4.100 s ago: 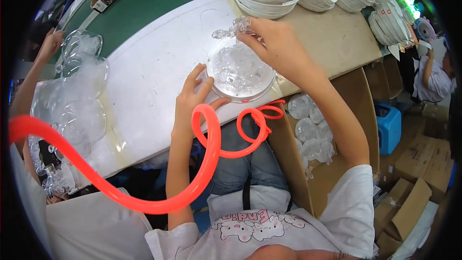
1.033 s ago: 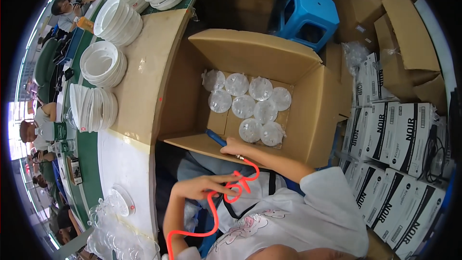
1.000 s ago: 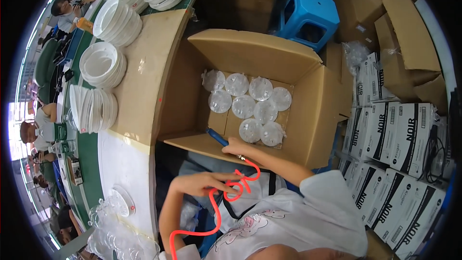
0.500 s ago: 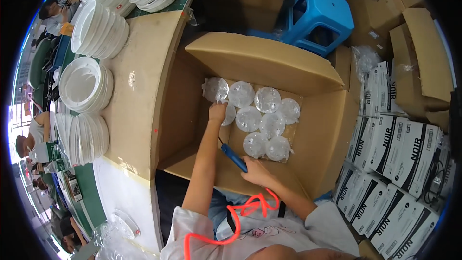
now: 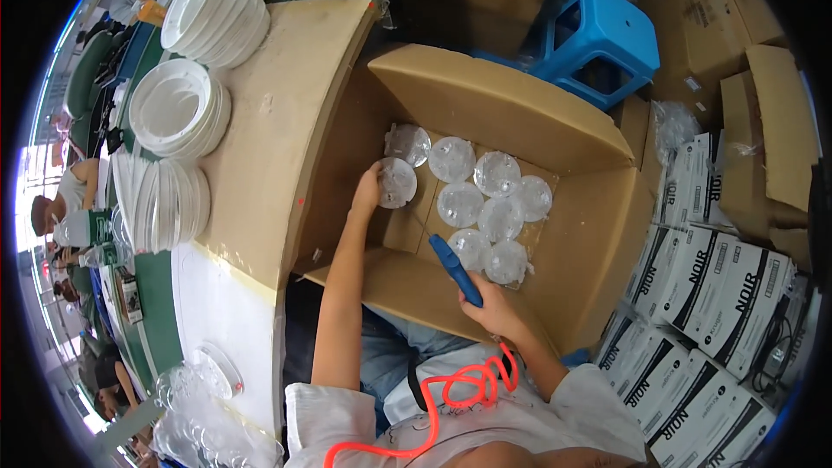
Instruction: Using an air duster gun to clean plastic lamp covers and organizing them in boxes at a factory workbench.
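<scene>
My left hand [image 5: 370, 188] is closed on the edge of a round clear plastic-wrapped disc [image 5: 399, 183], held up at the left side of an open cardboard box [image 5: 594, 238]. Inside the box, several similar clear discs [image 5: 459, 205] lie flat in rows. In my right hand [image 5: 494, 305], over the box's near side, is a blue air gun [image 5: 455, 269]. Its thin nozzle points up and left, toward the disc in my left hand. An orange hose [image 5: 468, 388] coils from near my right wrist down across my lap.
Stacks of white round rings [image 5: 178, 108] stand on the table [image 5: 260, 104] at left, with clear plastic wrapping [image 5: 195, 416] nearer me. A blue stool [image 5: 607, 35] is beyond the box. Printed white cartons [image 5: 719, 286] are piled at right. Other people sit at the far left.
My left hand has drawn a disc left, away from the others. The air gun has tilted more upright, and the whole view has shifted slightly.
</scene>
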A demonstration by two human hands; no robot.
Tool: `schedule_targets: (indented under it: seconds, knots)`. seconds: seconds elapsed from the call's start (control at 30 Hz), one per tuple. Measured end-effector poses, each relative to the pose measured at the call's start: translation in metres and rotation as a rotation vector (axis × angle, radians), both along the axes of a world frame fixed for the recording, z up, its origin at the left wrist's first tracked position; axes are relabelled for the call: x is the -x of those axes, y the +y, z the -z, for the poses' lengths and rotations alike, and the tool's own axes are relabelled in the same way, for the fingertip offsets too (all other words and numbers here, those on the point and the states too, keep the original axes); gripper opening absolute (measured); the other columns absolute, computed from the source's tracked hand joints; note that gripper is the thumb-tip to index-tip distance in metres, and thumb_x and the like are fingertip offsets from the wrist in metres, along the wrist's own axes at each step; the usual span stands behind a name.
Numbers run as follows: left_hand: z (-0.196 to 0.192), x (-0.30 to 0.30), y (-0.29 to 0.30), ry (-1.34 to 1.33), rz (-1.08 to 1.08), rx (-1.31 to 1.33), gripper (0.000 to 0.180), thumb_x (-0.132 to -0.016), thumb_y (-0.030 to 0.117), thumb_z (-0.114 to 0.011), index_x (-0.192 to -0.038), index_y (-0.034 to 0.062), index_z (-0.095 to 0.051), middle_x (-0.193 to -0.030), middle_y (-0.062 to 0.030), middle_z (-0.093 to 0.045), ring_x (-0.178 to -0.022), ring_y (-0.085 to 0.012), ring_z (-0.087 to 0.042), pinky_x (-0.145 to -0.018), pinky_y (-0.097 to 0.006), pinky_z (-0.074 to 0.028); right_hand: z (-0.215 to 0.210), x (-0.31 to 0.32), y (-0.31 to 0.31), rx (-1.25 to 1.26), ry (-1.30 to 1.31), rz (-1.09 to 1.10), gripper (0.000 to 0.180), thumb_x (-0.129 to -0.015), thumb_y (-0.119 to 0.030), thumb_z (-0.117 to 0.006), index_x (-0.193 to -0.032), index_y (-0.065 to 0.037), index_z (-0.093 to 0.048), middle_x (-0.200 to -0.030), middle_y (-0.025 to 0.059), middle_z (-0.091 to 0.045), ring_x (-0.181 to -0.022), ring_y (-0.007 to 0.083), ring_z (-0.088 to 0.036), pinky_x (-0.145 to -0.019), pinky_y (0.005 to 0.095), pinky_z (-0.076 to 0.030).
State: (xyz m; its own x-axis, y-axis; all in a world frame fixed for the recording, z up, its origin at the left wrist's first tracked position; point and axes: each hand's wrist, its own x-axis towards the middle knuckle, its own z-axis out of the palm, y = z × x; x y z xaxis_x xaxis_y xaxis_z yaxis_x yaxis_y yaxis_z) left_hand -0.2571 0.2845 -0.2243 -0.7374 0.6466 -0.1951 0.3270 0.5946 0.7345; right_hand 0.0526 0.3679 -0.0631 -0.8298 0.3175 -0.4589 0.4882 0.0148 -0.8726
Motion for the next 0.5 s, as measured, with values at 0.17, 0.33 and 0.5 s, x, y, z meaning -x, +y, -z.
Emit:
schedule_targets:
  seconds: [0.17, 0.33, 0.5]
  knots:
    - [-0.016, -0.002, -0.019, -0.039, 0.030, 0.100, 0.020, -0.077, 0.003, -0.048, -0.097, 0.0009, -0.053, -0.087, -0.0249, -0.059, -0.088, -0.0391, -0.056, -0.074, -0.043, -0.045, -0.008, -0.009, 0.002, 0.050, 0.005, -0.012, 0.038, -0.073, -0.006, -0.055, -0.110, -0.003, -0.050, -0.075, 0.0027, -0.054, -0.071, 0.0116, -0.052, -0.067, 0.0250, -0.042]
    - [-0.024, -0.017, -0.019, 0.159, 0.017, 0.271, 0.019, -0.075, 0.005, -0.050, -0.094, 0.0044, -0.053, -0.087, -0.0243, -0.059, -0.086, -0.0398, -0.056, -0.073, -0.048, -0.044, -0.005, -0.024, -0.006, 0.049, -0.027, -0.030, 0.037, -0.073, -0.005, -0.054, -0.109, -0.003, -0.051, -0.075, 0.0018, -0.053, -0.071, 0.0110, -0.051, -0.069, 0.0243, -0.041]
    - [-0.027, -0.009, -0.029, 0.105, 0.045, 0.255, 0.020, -0.075, 0.003, -0.046, -0.095, 0.0045, -0.053, -0.091, -0.0233, -0.059, -0.089, -0.0396, -0.055, -0.076, -0.047, -0.043, -0.018, -0.022, -0.019, -0.047, 0.042, -0.028, 0.030, -0.071, -0.011, -0.057, -0.100, -0.004, -0.053, -0.072, 0.0101, -0.059, -0.066, 0.0246, -0.059, -0.063, 0.0335, -0.045]
